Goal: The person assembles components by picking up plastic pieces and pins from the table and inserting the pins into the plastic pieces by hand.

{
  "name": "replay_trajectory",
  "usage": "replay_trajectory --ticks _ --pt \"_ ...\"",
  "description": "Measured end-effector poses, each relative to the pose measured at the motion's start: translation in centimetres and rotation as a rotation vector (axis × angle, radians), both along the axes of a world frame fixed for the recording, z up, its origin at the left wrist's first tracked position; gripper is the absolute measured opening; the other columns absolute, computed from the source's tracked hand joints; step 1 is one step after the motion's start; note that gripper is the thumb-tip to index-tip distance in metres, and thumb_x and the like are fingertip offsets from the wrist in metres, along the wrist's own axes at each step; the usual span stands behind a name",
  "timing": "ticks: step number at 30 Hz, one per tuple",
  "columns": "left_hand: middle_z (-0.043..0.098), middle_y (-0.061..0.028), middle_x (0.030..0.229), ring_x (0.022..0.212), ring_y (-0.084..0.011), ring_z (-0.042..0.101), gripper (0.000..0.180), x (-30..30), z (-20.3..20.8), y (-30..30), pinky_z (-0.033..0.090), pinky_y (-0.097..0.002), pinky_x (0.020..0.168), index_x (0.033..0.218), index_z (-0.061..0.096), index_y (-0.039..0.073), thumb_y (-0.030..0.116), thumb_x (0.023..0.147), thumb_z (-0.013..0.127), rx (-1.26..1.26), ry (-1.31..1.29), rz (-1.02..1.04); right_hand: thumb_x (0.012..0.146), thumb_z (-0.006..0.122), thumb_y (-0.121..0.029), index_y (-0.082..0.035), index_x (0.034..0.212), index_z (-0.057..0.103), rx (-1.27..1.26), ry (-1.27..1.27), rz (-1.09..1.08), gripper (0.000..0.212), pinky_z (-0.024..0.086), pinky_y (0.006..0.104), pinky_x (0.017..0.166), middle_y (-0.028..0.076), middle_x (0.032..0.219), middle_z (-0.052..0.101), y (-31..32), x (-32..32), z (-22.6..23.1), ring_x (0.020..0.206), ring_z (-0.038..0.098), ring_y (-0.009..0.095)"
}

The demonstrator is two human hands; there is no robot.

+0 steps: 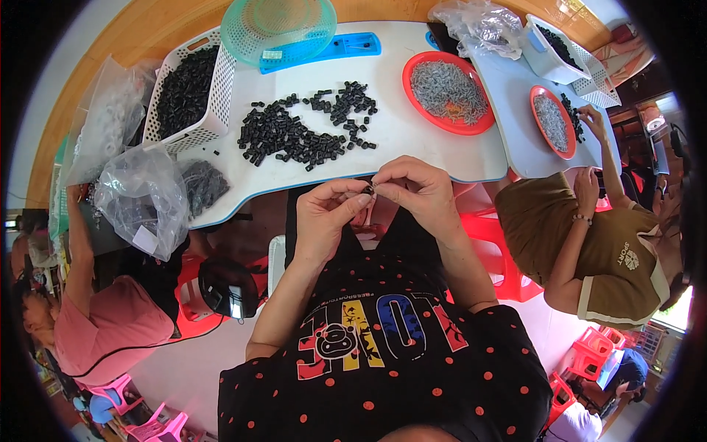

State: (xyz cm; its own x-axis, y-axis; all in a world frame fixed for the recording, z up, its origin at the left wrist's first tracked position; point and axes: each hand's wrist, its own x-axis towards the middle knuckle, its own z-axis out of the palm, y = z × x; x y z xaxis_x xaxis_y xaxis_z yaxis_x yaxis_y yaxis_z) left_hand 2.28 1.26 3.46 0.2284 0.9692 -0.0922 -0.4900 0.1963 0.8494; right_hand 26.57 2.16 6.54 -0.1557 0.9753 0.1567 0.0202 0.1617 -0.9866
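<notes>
At the table's front edge, my left hand (328, 214) pinches a small black plastic piece (369, 189) between thumb and fingertips. My right hand (421, 193) meets it there, thumb and forefinger pressed together close to the piece. Whatever the right fingertips grip is too small to make out. Just beyond my hands, a loose pile of short black cylindrical pieces (283, 136) lies on the white table (390, 158). To the right of the pile is a red round tray (409, 110) filled with small silvery-grey parts (445, 85).
A white perforated basket (219, 96) of black pieces stands left, beside clear plastic bags (143, 191). At the back, a green colander (280, 33) rests over a blue tray (353, 46). Co-workers sit on both sides; the right one reaches near another red tray (554, 151).
</notes>
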Motion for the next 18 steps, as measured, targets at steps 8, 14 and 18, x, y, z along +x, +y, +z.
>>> replay_trajectory --ticks 8,14,18 --pt "0.093 -0.0064 0.114 0.090 -0.0058 0.080 0.025 -0.2 -0.7 -1.7 0.065 -0.0239 0.082 0.138 0.094 -0.002 -0.003 0.114 0.093 0.071 0.204 0.128 0.104 0.100 0.000 -0.003 0.126 0.096 0.361 -0.410 -0.133 0.023 0.066 0.0354 0.087 0.011 0.118 0.089 -2.2 -2.4 1.1 0.095 0.083 0.023" --pt "0.092 -0.0075 0.113 0.091 -0.0100 0.082 0.023 -1.3 -2.3 -2.3 0.065 -0.0272 0.082 0.139 0.093 -0.004 -0.004 0.116 0.091 0.046 0.133 0.179 0.104 0.097 0.000 -0.001 0.134 0.094 0.526 -0.511 -0.068 0.030 0.069 0.0411 0.097 0.014 0.125 0.089 -2.1 -3.6 -0.5 0.114 0.086 0.030" --pt "0.092 -0.0084 0.119 0.100 -0.0146 0.085 0.027 -1.9 -3.8 -2.9 0.068 -0.0303 0.090 0.143 0.090 -0.005 -0.005 0.117 0.088 -0.011 -0.015 0.151 0.118 0.087 -0.010 0.001 0.138 0.093 0.132 -0.315 -0.066 0.024 0.065 0.0388 0.096 0.015 0.125 0.091 4.1 -2.6 -3.9 0.107 0.084 0.023"
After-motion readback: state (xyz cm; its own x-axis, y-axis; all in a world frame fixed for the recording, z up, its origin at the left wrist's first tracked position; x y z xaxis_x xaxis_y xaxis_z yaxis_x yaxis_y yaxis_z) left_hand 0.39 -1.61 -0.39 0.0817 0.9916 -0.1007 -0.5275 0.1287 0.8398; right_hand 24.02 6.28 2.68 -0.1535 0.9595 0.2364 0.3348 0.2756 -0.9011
